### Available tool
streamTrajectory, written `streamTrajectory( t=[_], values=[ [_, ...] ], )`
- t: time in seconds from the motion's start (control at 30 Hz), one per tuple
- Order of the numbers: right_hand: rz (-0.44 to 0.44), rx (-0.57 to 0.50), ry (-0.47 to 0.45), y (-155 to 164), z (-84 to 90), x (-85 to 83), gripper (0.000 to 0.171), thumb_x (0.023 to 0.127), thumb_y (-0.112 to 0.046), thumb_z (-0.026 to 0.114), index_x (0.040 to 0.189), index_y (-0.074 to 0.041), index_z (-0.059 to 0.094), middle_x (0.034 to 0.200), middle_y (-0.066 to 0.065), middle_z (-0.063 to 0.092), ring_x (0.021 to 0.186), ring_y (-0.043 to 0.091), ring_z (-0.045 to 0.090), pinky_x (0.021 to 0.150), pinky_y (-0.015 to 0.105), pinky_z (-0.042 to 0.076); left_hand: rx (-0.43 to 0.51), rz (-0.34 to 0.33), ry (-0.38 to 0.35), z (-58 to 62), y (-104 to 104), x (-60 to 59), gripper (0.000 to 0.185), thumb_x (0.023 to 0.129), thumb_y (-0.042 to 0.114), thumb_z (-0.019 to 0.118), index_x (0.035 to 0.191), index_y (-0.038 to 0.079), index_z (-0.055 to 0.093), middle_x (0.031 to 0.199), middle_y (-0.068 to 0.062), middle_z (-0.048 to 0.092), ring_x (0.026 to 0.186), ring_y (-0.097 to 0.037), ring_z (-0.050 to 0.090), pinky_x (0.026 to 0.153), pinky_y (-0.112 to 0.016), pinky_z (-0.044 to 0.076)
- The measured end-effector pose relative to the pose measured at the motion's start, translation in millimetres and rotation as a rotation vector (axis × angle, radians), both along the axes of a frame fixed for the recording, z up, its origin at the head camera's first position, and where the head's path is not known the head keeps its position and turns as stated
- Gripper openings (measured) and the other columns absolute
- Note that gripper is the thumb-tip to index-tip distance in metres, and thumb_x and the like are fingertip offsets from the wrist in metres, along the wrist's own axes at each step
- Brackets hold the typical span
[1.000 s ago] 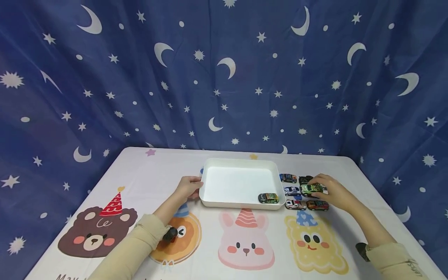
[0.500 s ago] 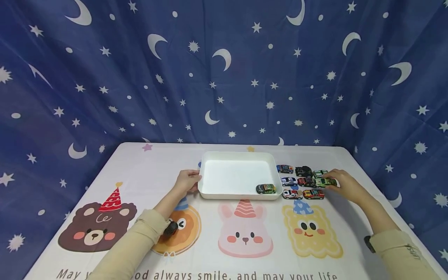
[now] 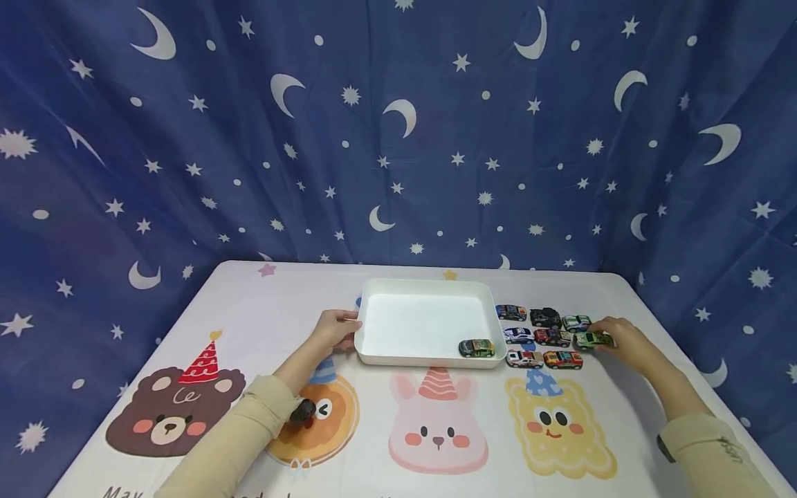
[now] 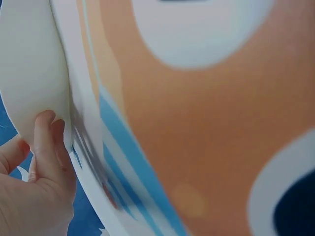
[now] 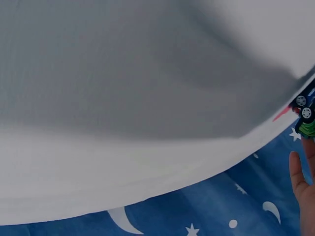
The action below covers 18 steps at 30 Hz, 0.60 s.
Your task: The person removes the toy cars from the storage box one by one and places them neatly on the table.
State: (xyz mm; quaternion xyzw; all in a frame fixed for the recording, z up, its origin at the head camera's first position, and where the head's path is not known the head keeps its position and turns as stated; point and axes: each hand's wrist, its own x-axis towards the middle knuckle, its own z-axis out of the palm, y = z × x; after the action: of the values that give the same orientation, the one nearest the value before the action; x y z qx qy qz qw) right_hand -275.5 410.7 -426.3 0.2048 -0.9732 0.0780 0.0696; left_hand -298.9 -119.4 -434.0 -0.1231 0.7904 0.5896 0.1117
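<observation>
My left hand (image 3: 333, 330) grips the left wall of a white tray (image 3: 426, 361); in the left wrist view its fingers (image 4: 45, 137) press the tray's outer side (image 4: 34, 64). A multicoloured toy car (image 3: 477, 348) sits in the tray's front right corner. On the right, my right hand (image 3: 627, 340) pinches a green toy car (image 3: 591, 339) at its right end. This car is at the right end of the middle row, beside a dark red toy car (image 3: 552, 337). The right wrist view catches the green car (image 5: 307, 129) only at its edge.
Toy cars stand in rows right of the tray, among them a blue one (image 3: 511, 312), a black one (image 3: 545, 317), a green-and-white one (image 3: 576, 323), a white one (image 3: 519, 335) and an orange-red one (image 3: 563, 360). A blue star-patterned curtain (image 3: 429, 138) hangs behind the table.
My right hand has carried the green toy car rightward, from over the dark red car to the row's right end. The left hand stays on the tray. The head view shifted slightly.
</observation>
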Motion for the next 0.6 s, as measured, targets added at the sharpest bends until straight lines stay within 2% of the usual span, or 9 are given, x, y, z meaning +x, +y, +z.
streamTrajectory(
  t=[0.1,0.17,0.37,0.6],
  values=[
    [-0.015,0.024,-0.039,2.3,-0.4,-4.5,0.025,0.071,0.001,0.075,0.094,0.007,0.066,0.087,0.018,0.066,0.085,0.038,0.06,0.078,0.055,0.05,0.011,0.012,-0.032,-1.3,-1.1,-0.8,0.038,0.091,0.011,0.061,0.127,0.001,0.055,0.11,-0.017,0.063,0.07,-0.009,0.062,0.06,-0.021,0.058],
    [-0.033,0.034,-0.056,3.0,0.8,-5.7,0.025,0.071,0.001,0.075,0.094,0.008,0.065,0.089,0.02,0.066,0.086,0.04,0.06,0.079,0.056,0.05,0.017,0.009,-0.026,-1.2,-1.0,-0.3,0.039,0.091,0.012,0.061,0.127,0.001,0.055,0.11,-0.017,0.064,0.069,-0.008,0.062,0.059,-0.021,0.058],
    [-0.038,0.077,-0.047,2.1,2.3,-7.2,0.025,0.07,0.001,0.076,0.093,0.007,0.066,0.089,0.021,0.066,0.087,0.041,0.059,0.077,0.056,0.051,0.027,0.01,-0.025,-0.8,-0.2,-0.9,0.039,0.09,0.011,0.062,0.128,0.0,0.055,0.113,-0.021,0.064,0.07,-0.009,0.064,0.06,-0.021,0.059],
    [-0.046,0.084,-0.049,-2.6,-1.6,-6.4,0.023,0.071,0.002,0.075,0.091,0.006,0.066,0.084,0.017,0.066,0.083,0.038,0.06,0.074,0.054,0.052,0.014,0.015,-0.029,-1.2,-3.6,-0.6,0.038,0.09,0.012,0.062,0.127,0.002,0.057,0.109,-0.017,0.063,0.068,-0.008,0.062,0.057,-0.02,0.058]
  ],
)
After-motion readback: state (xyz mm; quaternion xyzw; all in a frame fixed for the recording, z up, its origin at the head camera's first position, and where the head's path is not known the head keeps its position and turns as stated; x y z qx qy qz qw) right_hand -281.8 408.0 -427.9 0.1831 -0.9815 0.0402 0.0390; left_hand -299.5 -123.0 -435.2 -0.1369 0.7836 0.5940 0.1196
